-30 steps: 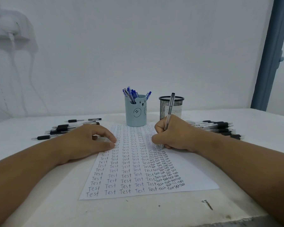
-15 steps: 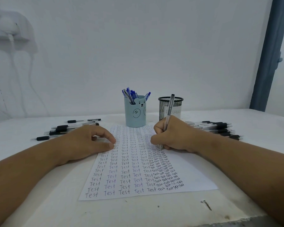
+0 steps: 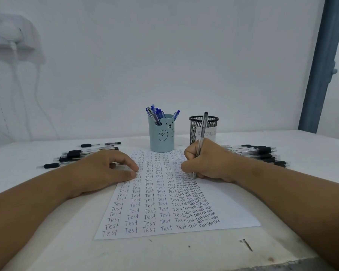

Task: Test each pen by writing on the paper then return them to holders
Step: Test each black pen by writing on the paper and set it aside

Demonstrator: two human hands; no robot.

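Right hand [image 3: 209, 161] curled round a clear-barrelled pen [image 3: 201, 136], barrel nearly upright, tip down on the paper [image 3: 233, 208] near the sheet's right edge, about a third of the way down from its far edge. Left hand [image 3: 104, 171] rests on the paper's left edge, fingers loosely bent, tips touching the sheet, holding nothing. Paper lies mid-tabletop [image 3: 184, 255], its near edge short of the front edge, covered in columns of "Test". Just beyond its far edge: blue bear holder [image 3: 161, 138] with blue pens [image 3: 157, 113] standing in it; black mesh holder [image 3: 203, 129] to its right, behind the right hand. Loose black-grip pens lie in two heaps, left pile [image 3: 76, 155] toward the tabletop's left edge, right pile [image 3: 258, 153] toward the right edge.
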